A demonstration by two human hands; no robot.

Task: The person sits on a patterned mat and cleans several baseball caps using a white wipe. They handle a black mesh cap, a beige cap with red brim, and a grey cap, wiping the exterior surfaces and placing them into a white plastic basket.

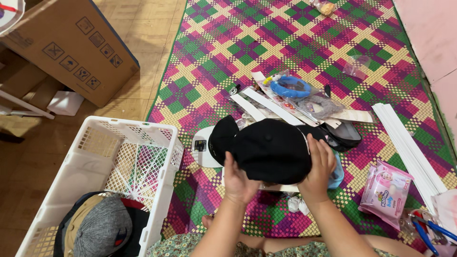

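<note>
Both forearms rise from the bottom edge, above a green floral lap, and meet at a black cap (266,150) held just over the mat. Left hand (239,183) cups the cap's near rim from below, fingers curled up onto the crown; right hand (318,173) presses on its right side with fingers spread over the cloth. Each grip is closed on the cap, so it hangs between the two palms, crown toward the camera.

Judging from this hold, the step in hand looks like shaping or turning the cap. Any next move would need one hand to keep the rim firm while the other shifts, since the soft crown will collapse if both let go.

To the left stands a white plastic crate (102,157) with latticed walls; a grey cap (102,228) and other dark cloth lie in its near end. Beyond the black cap lie white card strips (266,104), a blue ring in clear wrapping (290,87), and a black pouch (342,135). On the right are a pink wipes packet (385,190), a stack of long white strips (407,143), and blue-handled pliers (435,231).

Everything rests on a woven mat (228,43) checked in magenta, green and yellow, spread over a wooden floor (143,19). A cardboard box (71,47) sits at upper left; a pink wall (431,33) borders the right.
</note>
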